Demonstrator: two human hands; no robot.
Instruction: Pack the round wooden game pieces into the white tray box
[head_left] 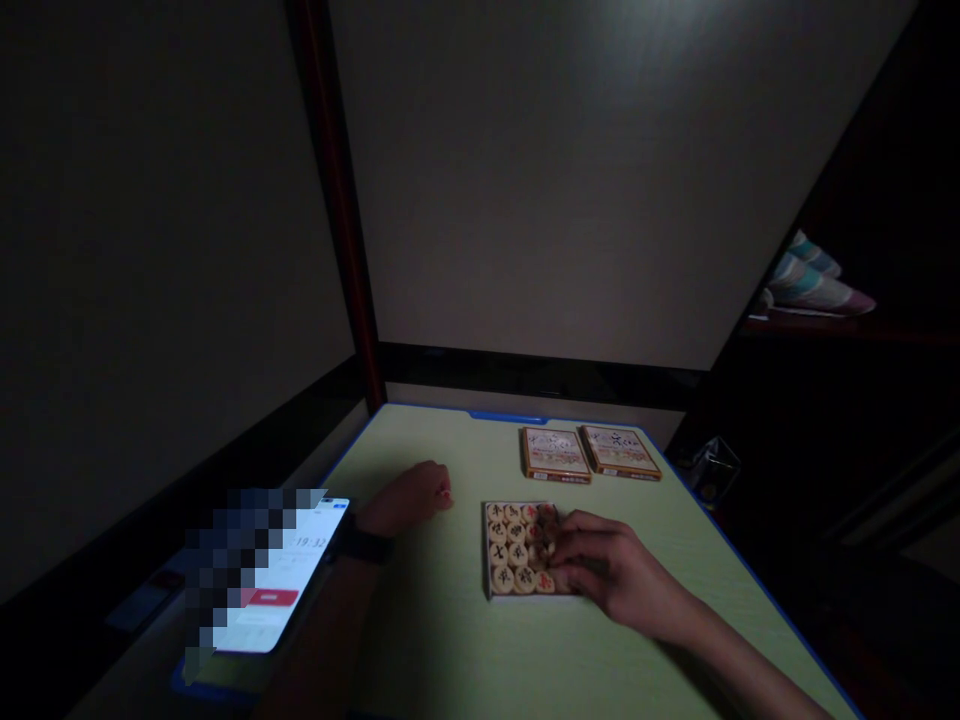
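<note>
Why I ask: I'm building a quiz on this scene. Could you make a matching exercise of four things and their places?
Things: 1 right hand; 2 left hand; 3 phone; 4 two boxes.
Places: A far side of the table; B on the tray of round pieces; C on bare table left of the tray; D near left, screen lit.
Pairs: 1-B; 2-C; 3-D; 4-A.

A: Entry, box (486, 552)?
B: Shallow, square, open on top. Lies flat near the middle of the green table (450, 650).
A: Pieces (517, 553)?
B: Round pale wooden discs with black or red characters, face up. They are packed in tight rows inside the box, touching. Three left columns are plainly seen; the right part is hidden, so the count can't be read.
</note>
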